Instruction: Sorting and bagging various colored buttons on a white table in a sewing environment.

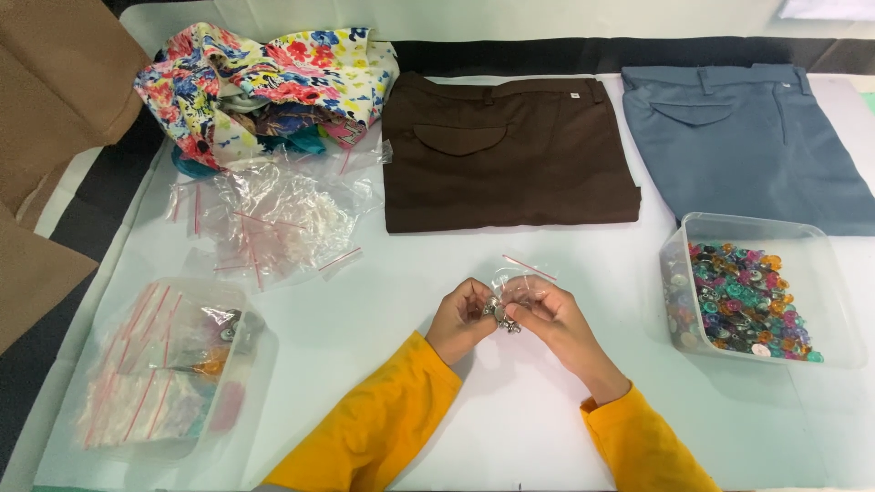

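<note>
Left hand [462,319] and right hand [550,316] half-hide small buttons [500,314].

Head view, steeply down, close.

White table cover [510,428] across the work surface, evenly lit from above. Dark band [547,55] along the far edge, a paler strip beyond. Brown cardboard [55,82] at the left side, overlapping a dark strip.
</note>
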